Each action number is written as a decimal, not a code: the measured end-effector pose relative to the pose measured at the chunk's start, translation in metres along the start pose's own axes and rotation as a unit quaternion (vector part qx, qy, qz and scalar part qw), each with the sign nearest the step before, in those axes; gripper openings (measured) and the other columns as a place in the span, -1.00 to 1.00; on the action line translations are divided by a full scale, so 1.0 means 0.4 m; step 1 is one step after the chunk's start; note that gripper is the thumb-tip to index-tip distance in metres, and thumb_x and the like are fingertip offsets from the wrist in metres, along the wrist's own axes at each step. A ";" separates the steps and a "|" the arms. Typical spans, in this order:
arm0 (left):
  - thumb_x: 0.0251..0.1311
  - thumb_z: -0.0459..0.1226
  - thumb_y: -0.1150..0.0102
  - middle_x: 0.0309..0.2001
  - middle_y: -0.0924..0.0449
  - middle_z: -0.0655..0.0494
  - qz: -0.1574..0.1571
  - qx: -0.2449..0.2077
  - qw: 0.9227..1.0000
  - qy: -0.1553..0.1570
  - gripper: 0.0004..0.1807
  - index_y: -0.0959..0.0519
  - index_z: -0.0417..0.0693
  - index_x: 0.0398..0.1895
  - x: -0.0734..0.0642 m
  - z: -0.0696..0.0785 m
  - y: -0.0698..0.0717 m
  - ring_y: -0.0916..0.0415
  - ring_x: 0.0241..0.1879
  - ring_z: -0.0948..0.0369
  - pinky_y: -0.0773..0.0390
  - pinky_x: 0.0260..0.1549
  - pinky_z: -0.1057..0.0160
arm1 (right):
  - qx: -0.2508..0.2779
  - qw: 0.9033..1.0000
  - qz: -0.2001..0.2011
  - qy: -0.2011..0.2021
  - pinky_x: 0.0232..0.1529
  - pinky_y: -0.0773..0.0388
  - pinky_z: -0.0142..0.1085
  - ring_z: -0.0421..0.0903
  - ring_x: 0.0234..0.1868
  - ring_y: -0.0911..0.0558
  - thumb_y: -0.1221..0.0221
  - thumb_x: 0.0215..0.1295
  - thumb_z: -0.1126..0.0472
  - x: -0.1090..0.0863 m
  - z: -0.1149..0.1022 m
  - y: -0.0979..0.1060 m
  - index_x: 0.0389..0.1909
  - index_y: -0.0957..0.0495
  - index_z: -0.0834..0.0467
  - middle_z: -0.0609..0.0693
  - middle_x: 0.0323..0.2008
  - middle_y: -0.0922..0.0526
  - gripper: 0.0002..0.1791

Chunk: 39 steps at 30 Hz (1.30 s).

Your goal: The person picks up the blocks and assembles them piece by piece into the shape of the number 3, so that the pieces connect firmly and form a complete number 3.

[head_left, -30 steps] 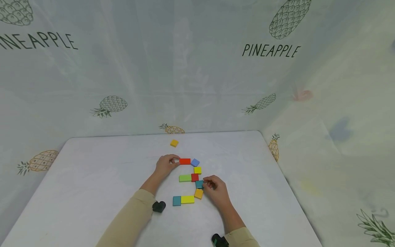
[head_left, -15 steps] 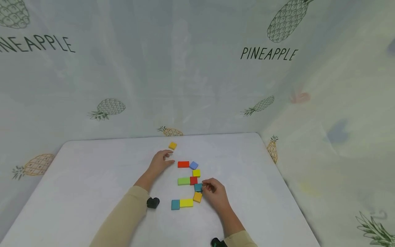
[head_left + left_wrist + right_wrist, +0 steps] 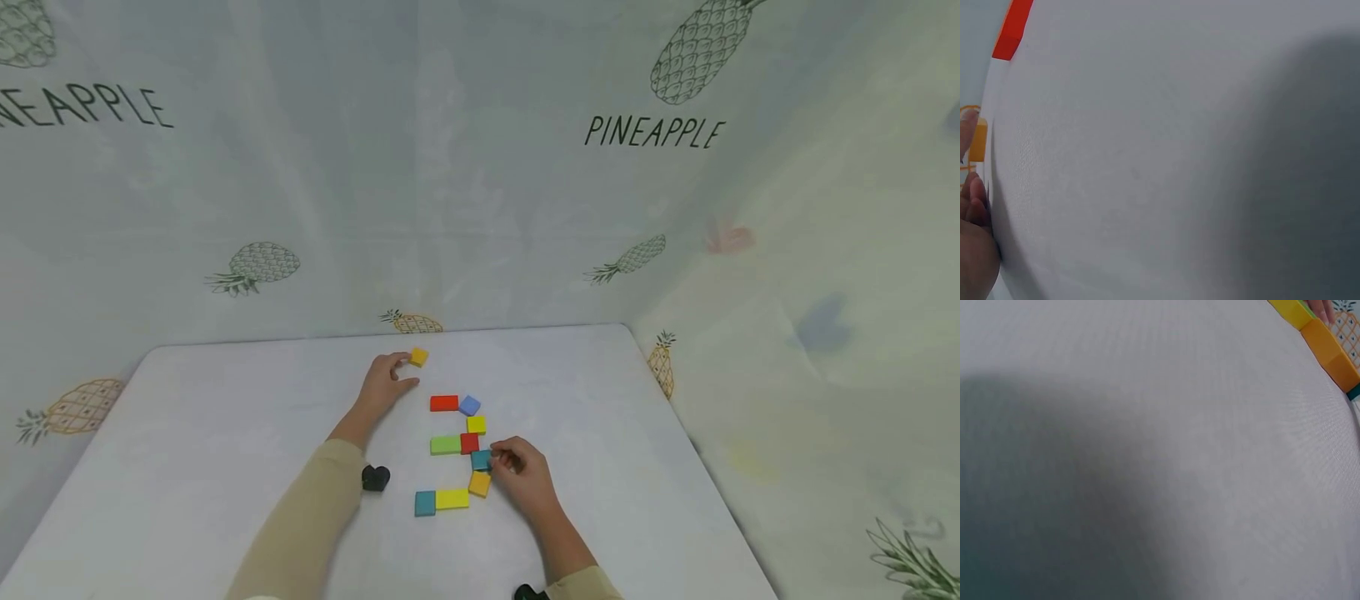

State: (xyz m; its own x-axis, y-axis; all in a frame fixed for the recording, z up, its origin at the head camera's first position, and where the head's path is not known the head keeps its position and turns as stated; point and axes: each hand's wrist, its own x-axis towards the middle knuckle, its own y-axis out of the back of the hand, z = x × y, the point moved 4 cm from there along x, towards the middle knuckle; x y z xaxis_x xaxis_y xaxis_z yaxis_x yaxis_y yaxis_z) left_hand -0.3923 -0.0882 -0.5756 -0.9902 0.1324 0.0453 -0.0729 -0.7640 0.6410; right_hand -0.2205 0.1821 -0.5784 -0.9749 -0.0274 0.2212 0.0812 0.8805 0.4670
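At the back of the table, an orange-yellow square block (image 3: pixel 419 357) lies apart from the others. My left hand (image 3: pixel 381 386) reaches to its left side, fingertips at the block and thumb lower and away from it. The left wrist view catches this orange block (image 3: pixel 979 140) between fingers and thumb at the left edge. My right hand (image 3: pixel 523 475) rests beside a teal block (image 3: pixel 481 460), its loosely bent fingertips at the block's right edge. Left of that stand a red square block (image 3: pixel 469 443) and a green block (image 3: pixel 446 445). The right wrist view does not show the right hand.
Above lie a long red block (image 3: pixel 444 403), a blue block (image 3: pixel 469 406) and a small yellow block (image 3: pixel 476 425). Below are an orange block (image 3: pixel 480 483), a long yellow block (image 3: pixel 452 498) and another teal block (image 3: pixel 425 503). A pineapple-print cloth (image 3: pixel 450 167) hangs behind the table.
My left hand has left the long red block and moved back and left to the orange-yellow block. The right hand has stayed by the teal block.
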 end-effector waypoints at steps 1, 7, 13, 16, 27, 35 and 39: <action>0.12 -0.26 -0.40 0.00 -0.38 -0.08 -0.004 0.000 1.000 0.000 -0.35 -0.42 -0.12 0.30 0.002 0.000 -0.001 -0.28 -0.19 0.06 -0.35 -0.24 0.14 | 0.000 1.000 -0.001 0.000 -0.31 -0.50 -0.38 -0.18 -0.36 -0.50 -0.28 0.17 0.38 0.000 0.000 0.000 -0.18 -0.67 0.10 -0.21 -0.37 -0.57 -0.79; 0.17 -0.24 -0.36 0.34 -0.21 -0.10 -0.043 0.018 0.999 -0.005 -0.23 -0.26 0.00 0.45 0.013 0.011 -0.008 -0.31 0.07 -0.01 -0.39 0.12 0.04 | -0.005 1.000 -0.003 -0.006 -0.30 -0.50 -0.38 -0.18 -0.35 -0.50 -0.29 0.19 0.36 -0.001 -0.001 -0.001 -0.18 -0.67 0.08 -0.21 -0.38 -0.55 -0.80; 0.18 -0.24 -0.34 0.32 -0.17 -0.23 -0.056 0.040 0.998 0.009 -0.19 -0.19 -0.04 0.48 0.025 0.027 -0.008 -0.23 0.24 -0.11 -0.24 0.26 -0.07 | 0.000 1.000 -0.002 -0.002 -0.29 -0.50 -0.38 -0.17 -0.35 -0.50 -0.28 0.19 0.37 -0.001 -0.004 -0.001 -0.17 -0.67 0.07 -0.21 -0.37 -0.56 -0.79; 0.19 -0.23 -0.33 0.31 -0.15 -0.24 -0.053 0.055 0.997 0.017 -0.22 -0.22 -0.03 0.47 0.032 0.026 -0.009 -0.18 0.27 -0.13 -0.20 0.28 -0.08 | 0.003 1.000 -0.005 0.002 -0.29 -0.50 -0.37 -0.17 -0.34 -0.50 -0.28 0.19 0.38 -0.001 -0.003 -0.002 -0.17 -0.67 0.07 -0.22 -0.36 -0.57 -0.78; 0.24 -0.27 -0.29 0.26 -0.22 -0.20 -0.046 0.006 0.999 0.026 -0.40 -0.38 -0.07 0.34 0.044 0.005 -0.008 -0.32 0.05 -0.05 -0.39 0.10 -0.01 | 0.000 1.000 -0.005 0.009 -0.29 -0.49 -0.38 -0.19 -0.34 -0.50 -0.27 0.18 0.39 0.000 -0.001 0.000 -0.17 -0.66 0.06 -0.21 -0.35 -0.59 -0.77; 0.24 -0.32 -0.27 0.22 -0.28 -0.16 -0.032 -0.006 0.999 0.012 -0.55 -0.49 -0.11 0.20 0.041 0.000 -0.009 -0.34 0.00 -0.03 -0.42 0.05 0.02 | 0.008 1.000 -0.003 0.011 -0.28 -0.49 -0.39 -0.18 -0.33 -0.49 -0.28 0.20 0.37 0.000 0.005 -0.002 -0.17 -0.66 0.04 -0.22 -0.34 -0.58 -0.78; 0.22 -0.33 -0.29 0.16 -0.35 -0.14 -0.027 -0.002 1.000 0.010 -0.58 -0.52 -0.11 0.16 0.039 0.002 -0.010 -0.34 -0.03 0.00 -0.43 0.01 0.05 | 0.007 1.000 -0.001 0.016 -0.30 -0.50 -0.39 -0.18 -0.34 -0.49 -0.28 0.20 0.36 0.000 0.005 -0.002 -0.16 -0.66 0.06 -0.21 -0.35 -0.58 -0.78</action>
State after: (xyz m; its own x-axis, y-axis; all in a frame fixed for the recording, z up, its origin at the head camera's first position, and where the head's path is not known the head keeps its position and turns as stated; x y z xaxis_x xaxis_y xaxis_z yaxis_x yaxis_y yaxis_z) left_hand -0.4072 -0.0825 -0.5767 -0.9870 0.1609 -0.0050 -0.1269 -0.7585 0.6392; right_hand -0.2210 0.1823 -0.5806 -0.9678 -0.0443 0.2479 0.0760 0.8871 0.4553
